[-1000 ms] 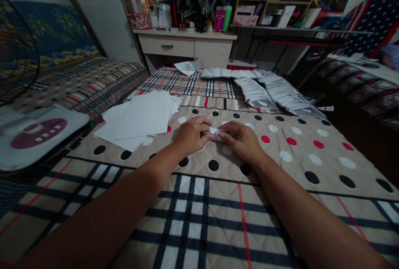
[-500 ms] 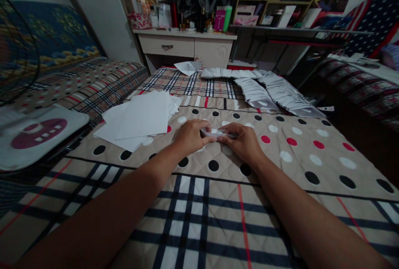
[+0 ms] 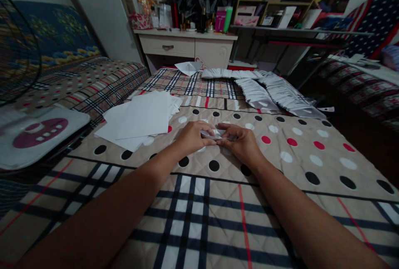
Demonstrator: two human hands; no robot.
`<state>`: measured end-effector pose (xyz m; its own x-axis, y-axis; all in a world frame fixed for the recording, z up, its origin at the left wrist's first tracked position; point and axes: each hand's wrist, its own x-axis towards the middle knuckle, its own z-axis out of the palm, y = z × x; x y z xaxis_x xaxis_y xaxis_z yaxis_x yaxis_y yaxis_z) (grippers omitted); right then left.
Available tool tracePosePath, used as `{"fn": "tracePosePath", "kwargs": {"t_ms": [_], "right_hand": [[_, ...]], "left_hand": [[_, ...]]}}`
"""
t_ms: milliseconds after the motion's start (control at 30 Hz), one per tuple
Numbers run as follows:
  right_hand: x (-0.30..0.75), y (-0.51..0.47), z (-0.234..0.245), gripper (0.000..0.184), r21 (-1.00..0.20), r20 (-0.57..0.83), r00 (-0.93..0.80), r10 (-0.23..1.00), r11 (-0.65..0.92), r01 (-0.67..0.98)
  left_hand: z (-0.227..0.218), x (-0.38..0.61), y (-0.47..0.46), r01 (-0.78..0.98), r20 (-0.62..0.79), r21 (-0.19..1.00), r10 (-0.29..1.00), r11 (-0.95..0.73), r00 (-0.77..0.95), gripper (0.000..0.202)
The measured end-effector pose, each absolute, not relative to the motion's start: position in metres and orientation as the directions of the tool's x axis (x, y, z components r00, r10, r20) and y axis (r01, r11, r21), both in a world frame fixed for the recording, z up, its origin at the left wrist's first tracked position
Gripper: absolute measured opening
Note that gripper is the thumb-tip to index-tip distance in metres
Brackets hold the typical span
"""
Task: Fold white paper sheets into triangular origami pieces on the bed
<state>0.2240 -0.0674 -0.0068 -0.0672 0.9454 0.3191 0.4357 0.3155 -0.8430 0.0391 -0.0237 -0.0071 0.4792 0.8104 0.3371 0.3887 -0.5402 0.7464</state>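
A small piece of folded white paper (image 3: 216,135) is held between my two hands, just above the dotted part of the bedspread. My left hand (image 3: 196,136) pinches its left end, with the thumb on the near side and the fingers behind. Around the right end close the thumb and fingers of my right hand (image 3: 240,141). The paper's middle shows a crease or opening; its ends are hidden by my fingers. To the left of my hands lies a loose pile of flat white paper sheets (image 3: 145,115).
Long rows of tightly packed folded papers (image 3: 285,92) lie at the far right of the bedspread (image 3: 215,194). One folded paper (image 3: 188,68) lies apart at the back. A fan base (image 3: 43,134) stands at left. Beyond the bed is a white dresser (image 3: 181,47).
My fingers have shifted slightly on the folded paper, and its middle looks more opened out. Both hands stay in nearly the same place. The piles have not moved.
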Motion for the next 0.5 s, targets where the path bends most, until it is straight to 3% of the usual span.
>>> {"fn": "tracePosePath", "kwargs": {"t_ms": [133,300,400,500], "right_hand": [[0.2244,-0.068,0.0013,0.013,-0.919,0.232,-0.066,0.97,0.241,0.313],[0.2269,-0.0644,0.0043,0.032,-0.994,0.107,0.056,0.993,0.109,-0.026],[0.2261,-0.0626,0.001,0.039,-0.997,0.08,0.033,0.996,0.08,-0.02],[0.2249,-0.062,-0.0017,0.028,-0.993,0.096,0.061,0.993,0.092,0.075]], "left_hand": [[-0.0058,0.0396,-0.0253,0.355,0.478,0.7,0.776,-0.619,0.41,0.013],[-0.0039,0.0397,-0.0274,0.322,0.71,0.475,0.572,-0.819,0.411,0.023],[-0.0045,0.0401,-0.0291,0.316,0.749,0.362,0.475,-0.877,0.462,0.025],[-0.006,0.0405,-0.0305,0.292,0.744,0.356,0.459,-0.888,0.485,0.025]]}}
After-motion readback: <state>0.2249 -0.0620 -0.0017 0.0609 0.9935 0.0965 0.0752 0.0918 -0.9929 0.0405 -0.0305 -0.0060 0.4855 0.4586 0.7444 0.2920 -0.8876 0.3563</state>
